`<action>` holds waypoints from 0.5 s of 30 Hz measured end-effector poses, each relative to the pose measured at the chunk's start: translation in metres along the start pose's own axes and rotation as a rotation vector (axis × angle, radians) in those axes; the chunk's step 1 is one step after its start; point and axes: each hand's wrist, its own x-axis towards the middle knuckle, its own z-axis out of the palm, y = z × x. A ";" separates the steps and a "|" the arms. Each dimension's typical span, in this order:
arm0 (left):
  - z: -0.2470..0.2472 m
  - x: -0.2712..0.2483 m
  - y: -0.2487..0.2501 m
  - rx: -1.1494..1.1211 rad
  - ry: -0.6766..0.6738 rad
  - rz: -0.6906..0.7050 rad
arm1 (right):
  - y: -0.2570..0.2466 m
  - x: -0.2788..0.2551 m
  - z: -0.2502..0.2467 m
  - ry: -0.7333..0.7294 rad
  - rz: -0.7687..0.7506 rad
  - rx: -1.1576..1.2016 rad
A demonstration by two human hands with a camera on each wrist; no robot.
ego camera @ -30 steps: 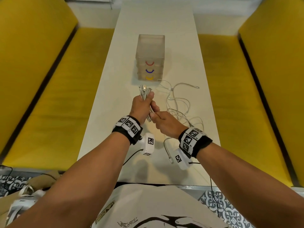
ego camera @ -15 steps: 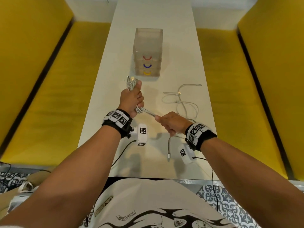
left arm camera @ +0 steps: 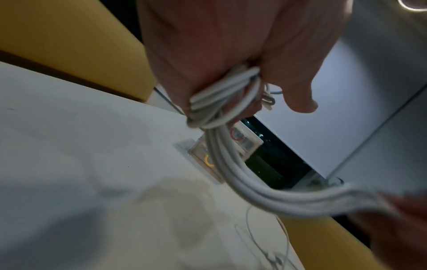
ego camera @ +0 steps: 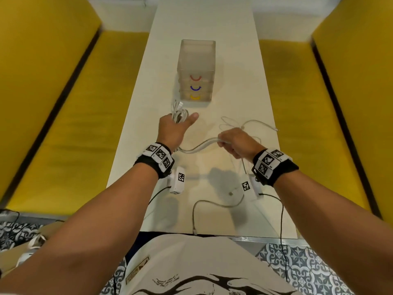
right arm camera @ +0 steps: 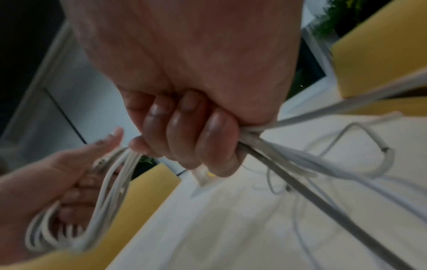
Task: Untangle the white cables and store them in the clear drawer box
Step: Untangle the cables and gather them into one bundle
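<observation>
My left hand [ego camera: 173,129] holds a bundle of looped white cable [ego camera: 179,112], fingers curled round the coils and thumb sticking out to the side — the loops show plainly in the left wrist view [left arm camera: 221,99]. From that bundle several white strands [ego camera: 198,146] sag across to my right hand [ego camera: 238,142], which is closed in a fist round them [right arm camera: 191,138]. The two hands are held apart above the long white table [ego camera: 136,133]. Just past my right hand a loose tangle of thin white cables [ego camera: 251,124] lies on the tabletop. The clear plastic drawer box [ego camera: 197,58] with red, blue and yellow curved handles stands further along the table, its three drawers closed.
</observation>
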 end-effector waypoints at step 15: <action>0.027 -0.014 0.005 -0.142 -0.341 -0.006 | -0.062 0.026 -0.004 -0.053 -0.051 -0.030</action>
